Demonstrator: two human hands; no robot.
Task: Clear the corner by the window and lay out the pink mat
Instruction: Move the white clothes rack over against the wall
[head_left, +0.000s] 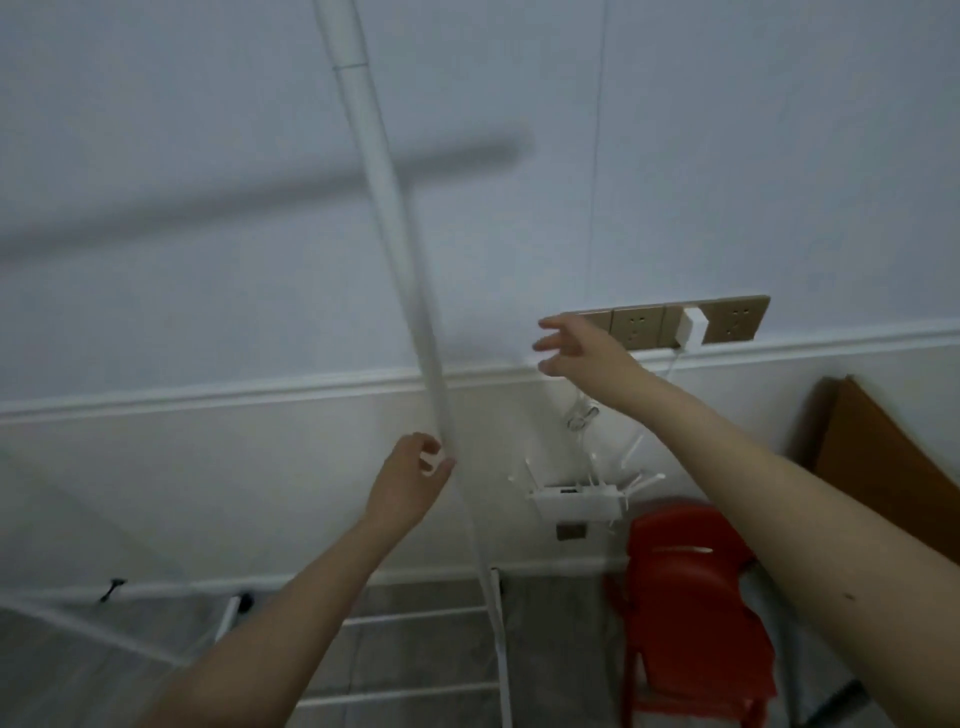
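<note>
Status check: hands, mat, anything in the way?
Left hand curled at white pole, grip unclear. Right hand open, near sockets. Mat not in view. Red chair, router by wall.

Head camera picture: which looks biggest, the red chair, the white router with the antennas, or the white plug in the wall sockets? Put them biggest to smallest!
1. red chair, biggest by far.
2. white router, antennas included.
3. white plug, smallest.
The chair stands nearer the camera than the other two, so it looks extra big.
</note>
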